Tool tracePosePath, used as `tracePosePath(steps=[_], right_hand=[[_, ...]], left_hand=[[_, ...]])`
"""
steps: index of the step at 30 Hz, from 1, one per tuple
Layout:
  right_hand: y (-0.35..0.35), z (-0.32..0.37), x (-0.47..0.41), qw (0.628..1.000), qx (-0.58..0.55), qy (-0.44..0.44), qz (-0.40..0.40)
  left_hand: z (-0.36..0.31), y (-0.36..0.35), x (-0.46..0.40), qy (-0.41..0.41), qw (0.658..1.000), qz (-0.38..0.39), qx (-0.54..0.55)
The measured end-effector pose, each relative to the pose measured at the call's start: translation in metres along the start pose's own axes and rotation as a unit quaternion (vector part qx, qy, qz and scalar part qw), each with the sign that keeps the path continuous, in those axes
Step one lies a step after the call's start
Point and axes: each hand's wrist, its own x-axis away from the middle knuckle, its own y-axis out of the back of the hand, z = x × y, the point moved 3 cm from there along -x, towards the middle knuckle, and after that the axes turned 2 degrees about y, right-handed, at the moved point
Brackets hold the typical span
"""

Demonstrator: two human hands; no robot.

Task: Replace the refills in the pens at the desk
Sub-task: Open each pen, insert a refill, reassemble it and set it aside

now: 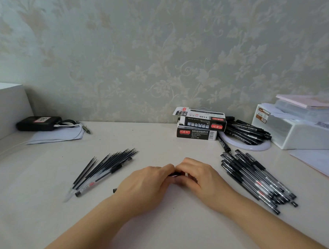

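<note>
Both hands meet at the middle of the desk (pixel 165 229), and between them I hold one pen (pixel 174 174). Only a short dark piece of it shows where my fingers come together, and a small black end (pixel 114 190) comes out beside my left wrist. My left hand (pixel 146 184) has its fingers curled around the pen body, and my right hand (pixel 198 177) pinches the other part with curled fingers.

I judge that I am unscrewing or screwing the two parts of the pen. To do it well, I should keep the left hand quiet as an anchor and turn only with the right fingers, straight along the pen, so the thread does not cross and the thin refill does not bend. A light grip is enough, I think, because the plastic is smooth and can slip.

To my left lie the loose refills (pixel 112 163) in a fan, with one transparent pen (pixel 103 179) across them. To my right is the heap of pens (pixel 256 178), and behind it two boxes (pixel 200 128) and more pens (pixel 248 131) on a white ring.

My hands hide the joint of the pen, so I cannot tell whether it is open or closed, or whether a refill is inside. Which heap holds the finished pens is also not possible to know from here.
</note>
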Motion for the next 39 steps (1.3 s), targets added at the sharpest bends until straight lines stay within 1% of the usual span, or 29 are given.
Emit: tracePosePath(steps=[5,9,14,20,23,28,32,35,39], right_hand=[[-0.001,-0.003,-0.001,1.0,0.003,0.005,-0.008],[0.001,-0.005,0.0,1.0,-0.001,-0.007,-0.025],[0.001,-0.003,0.001,0.999,0.006,-0.024,-0.034],[0.002,-0.011,0.004,0.994,0.042,-0.074,-0.074],[0.002,-0.01,0.003,0.992,0.057,-0.081,-0.073],[0.002,-0.01,0.004,0.993,0.049,-0.076,-0.074],[0.004,-0.005,0.003,0.996,0.003,-0.045,-0.083],[0.003,-0.002,0.002,0.998,-0.01,-0.017,-0.063],[0.005,-0.005,0.002,0.998,-0.008,-0.011,-0.064]], left_hand=[[0.004,0.001,0.0,0.01,1.0,-0.015,0.0],[0.008,0.001,0.0,0.02,0.999,-0.039,-0.01],[0.008,-0.002,0.001,0.027,0.998,-0.051,-0.021],[0.008,0.001,0.003,0.051,0.996,-0.076,0.02],[0.007,0.004,0.004,0.055,0.994,-0.075,0.052],[0.001,0.006,0.003,0.024,0.997,-0.066,0.043],[0.0,0.006,0.002,0.01,0.998,-0.059,0.018],[-0.002,0.007,0.001,0.001,0.996,-0.064,0.056],[-0.003,0.01,0.0,-0.003,0.993,-0.079,0.09]])
